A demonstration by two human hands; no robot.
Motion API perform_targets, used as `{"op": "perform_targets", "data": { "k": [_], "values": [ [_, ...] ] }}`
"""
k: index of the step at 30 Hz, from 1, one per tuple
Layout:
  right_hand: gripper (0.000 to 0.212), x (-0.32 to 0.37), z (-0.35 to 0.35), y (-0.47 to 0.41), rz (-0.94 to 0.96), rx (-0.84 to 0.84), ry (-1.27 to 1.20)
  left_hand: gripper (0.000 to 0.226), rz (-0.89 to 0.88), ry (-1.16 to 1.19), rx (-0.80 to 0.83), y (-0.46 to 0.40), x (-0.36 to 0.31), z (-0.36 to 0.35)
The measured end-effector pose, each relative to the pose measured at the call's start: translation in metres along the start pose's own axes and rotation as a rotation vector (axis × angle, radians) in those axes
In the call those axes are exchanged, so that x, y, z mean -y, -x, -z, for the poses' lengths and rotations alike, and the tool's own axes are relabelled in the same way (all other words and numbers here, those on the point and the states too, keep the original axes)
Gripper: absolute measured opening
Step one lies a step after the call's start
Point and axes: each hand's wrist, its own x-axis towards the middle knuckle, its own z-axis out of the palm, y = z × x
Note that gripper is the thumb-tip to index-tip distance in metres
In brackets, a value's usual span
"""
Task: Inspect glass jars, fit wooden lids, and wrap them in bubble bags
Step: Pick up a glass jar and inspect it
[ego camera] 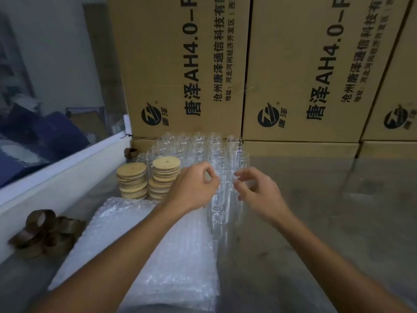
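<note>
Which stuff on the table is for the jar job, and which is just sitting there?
For the job:
glass jars
wooden lids
bubble bags

Just lying about:
brown tape rolls
cardboard boxes

left hand [194,186]: bare, no glove | right hand [259,193]: bare | forearms: unsleeved, nothing worn

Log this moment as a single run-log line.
phase: reaching for jar | left hand: curled, at glass jars | right hand: curled, at jars | grip: unclear | wooden lids: stacked left | bubble bags: near
</note>
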Motion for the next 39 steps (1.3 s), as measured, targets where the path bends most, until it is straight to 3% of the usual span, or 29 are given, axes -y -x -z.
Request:
{"op": "perform_targets", "data": {
  "k": [4,8,16,19,23,28,34,39],
  "values": [
    [0.036,-0.005,-0.016,-0.023,0.009,0.164,0.257,0.024,0.087,-0.180,0.087,-0.018,0.012,-0.005],
    [0.033,-0.014,-0.028,-0.036,-0.047,0.255,0.342,0.024,0.030,-0.257,0.138,-0.020,0.028,-0.013],
    [0.025,-0.017,-0.041,-0.039,-0.103,0.184,0.377,0.011,-0.114,-0.238,0.080,-0.010,0.044,-0.028],
    [0.032,-0.017,-0.044,-0.037,-0.109,0.135,0.374,0.011,-0.165,-0.240,0.082,-0.003,0.049,-0.034],
    [0.050,-0.017,-0.043,-0.036,-0.160,0.084,0.382,0.019,-0.070,-0.182,0.163,0.000,0.055,-0.040],
    [0.056,-0.010,-0.032,-0.028,-0.150,-0.036,0.381,0.044,-0.035,-0.164,0.204,0.000,0.057,-0.040],
    [0.035,0.013,-0.014,-0.010,-0.026,-0.220,0.254,0.081,-0.151,-0.136,0.099,-0.001,0.041,-0.032],
    [0.081,0.031,-0.010,0.001,0.063,-0.174,0.112,0.098,-0.169,-0.056,0.100,-0.012,0.018,-0.028]
  ]
}}
